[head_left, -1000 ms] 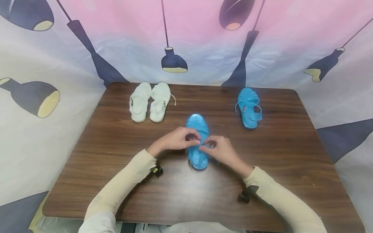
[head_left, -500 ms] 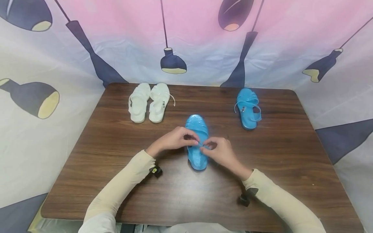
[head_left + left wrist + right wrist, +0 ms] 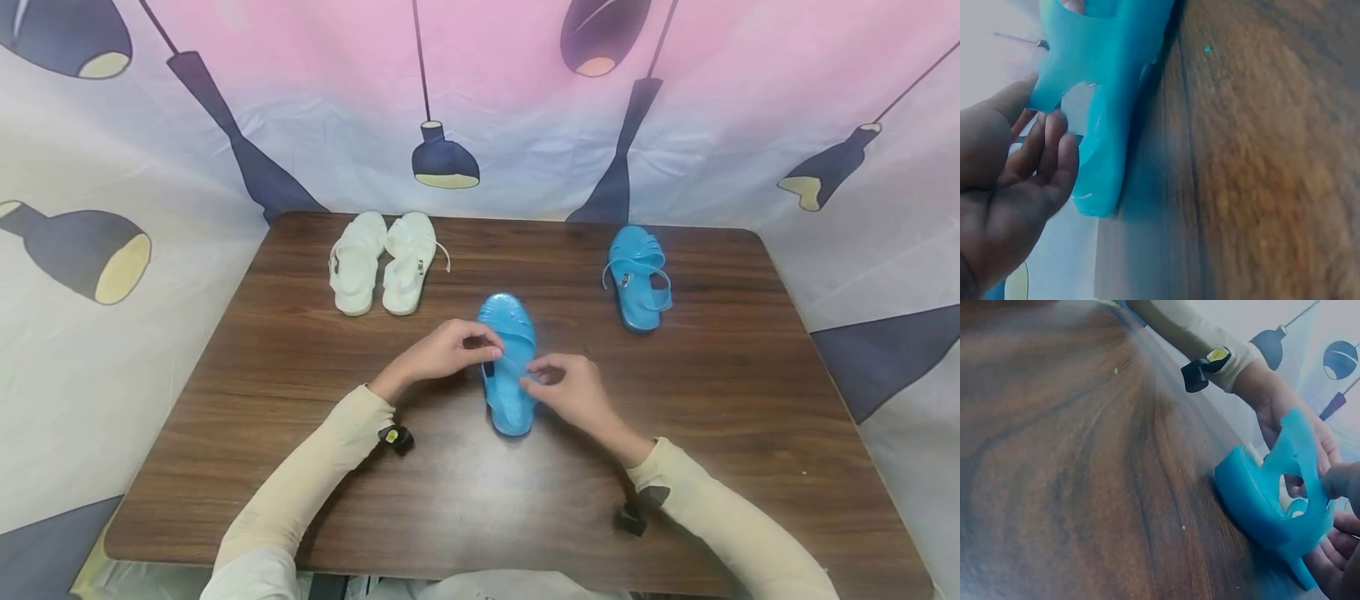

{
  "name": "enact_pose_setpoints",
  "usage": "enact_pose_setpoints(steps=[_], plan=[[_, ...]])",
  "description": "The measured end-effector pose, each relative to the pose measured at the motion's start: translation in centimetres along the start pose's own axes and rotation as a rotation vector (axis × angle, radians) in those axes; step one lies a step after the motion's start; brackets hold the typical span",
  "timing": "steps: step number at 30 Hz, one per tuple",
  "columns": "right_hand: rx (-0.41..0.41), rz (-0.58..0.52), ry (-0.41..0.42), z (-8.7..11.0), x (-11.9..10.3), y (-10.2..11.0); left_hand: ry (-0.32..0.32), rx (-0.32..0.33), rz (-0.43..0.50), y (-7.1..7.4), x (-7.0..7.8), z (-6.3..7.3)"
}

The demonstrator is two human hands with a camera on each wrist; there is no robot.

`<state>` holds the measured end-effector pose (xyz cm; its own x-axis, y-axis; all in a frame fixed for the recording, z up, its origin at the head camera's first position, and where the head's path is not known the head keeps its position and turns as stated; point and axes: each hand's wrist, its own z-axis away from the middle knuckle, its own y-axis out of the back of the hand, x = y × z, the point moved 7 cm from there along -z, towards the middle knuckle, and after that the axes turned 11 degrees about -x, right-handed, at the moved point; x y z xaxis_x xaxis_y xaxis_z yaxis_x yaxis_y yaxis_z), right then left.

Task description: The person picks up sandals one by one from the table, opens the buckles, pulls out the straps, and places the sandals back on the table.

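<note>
A blue sandal [image 3: 513,410] stands sole-down on the wooden table, its toe pointing away from me. My left hand [image 3: 446,350] is at its left side; in the left wrist view, thumb and fingers pinch the edge of a blue strap [image 3: 1054,78]. At the right side is my right hand [image 3: 573,387], whose thumb and fingers pinch the strap in the right wrist view [image 3: 1316,494]. A small dark patch [image 3: 488,369] shows below the left fingertips. The fingers hide part of the straps.
A pair of white sandals, one left [image 3: 356,279] and one right [image 3: 405,283], stands at the table's back left. A second blue sandal [image 3: 641,308] is at the back right. Printed fabric [image 3: 525,158] rises behind the wooden table [image 3: 300,375].
My left hand has shifted slightly left and away, widening the gap between the hands. The right hand has hardly moved. A dark patch at the sandal's left side has come into sight.
</note>
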<state>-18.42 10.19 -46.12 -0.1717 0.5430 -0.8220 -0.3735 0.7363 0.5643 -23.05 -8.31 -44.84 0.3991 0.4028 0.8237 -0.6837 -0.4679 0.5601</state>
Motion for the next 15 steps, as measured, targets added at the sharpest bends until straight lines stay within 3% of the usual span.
enact_pose_setpoints(steps=[3, 9, 15], plan=[[0.004, -0.026, -0.012, 0.1, 0.1, 0.1, 0.009, 0.019, 0.037, 0.1, 0.1, 0.0], [0.008, -0.038, -0.004, 0.0, -0.1, 0.1, 0.025, -0.054, 0.046, -1.1, 0.7, -1.0], [0.023, -0.035, 0.025, -0.1, -0.1, 0.0, -0.049, -0.117, 0.027, -2.2, 1.4, -2.0]])
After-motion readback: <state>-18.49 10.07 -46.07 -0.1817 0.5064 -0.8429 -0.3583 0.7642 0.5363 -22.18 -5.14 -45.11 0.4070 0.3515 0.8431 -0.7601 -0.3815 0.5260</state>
